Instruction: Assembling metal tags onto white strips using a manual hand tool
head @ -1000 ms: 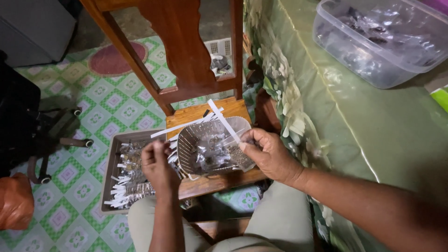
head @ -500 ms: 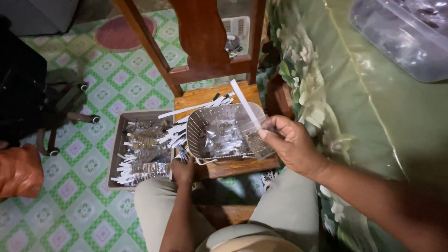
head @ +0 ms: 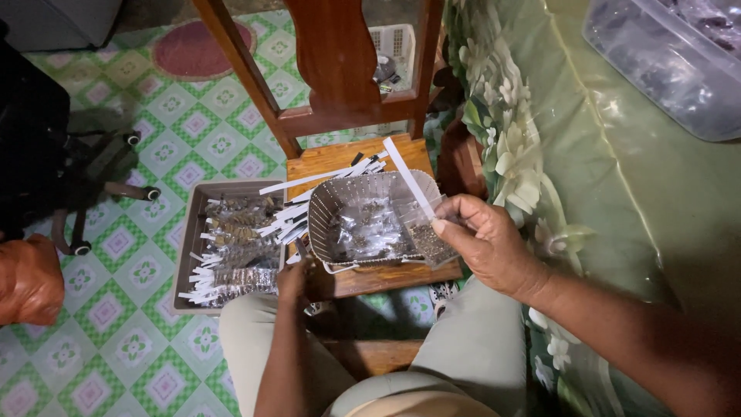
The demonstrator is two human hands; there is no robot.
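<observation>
Pinch kept narrow: right-hand fingers (head: pixel 451 225) closed on a small clear packet (head: pixel 421 232) topped by a white strip (head: pixel 407 176), held over the right rim of the grey basket (head: pixel 328 205). Best lifted clear, strip upright, contents level. Left hand (head: pixel 297 274) low at the basket's front corner; grip there impossible to tell. Filled tray (head: pixel 197 205) just left, on the wooden chair seat (head: pixel 332 154).

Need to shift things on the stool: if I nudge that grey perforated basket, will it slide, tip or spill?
The basket looks like thin plastic holding only small clear packets, so probably light and easy to slide. It sits near the wooden seat's front edge, so a push forward might tip it off.
</observation>
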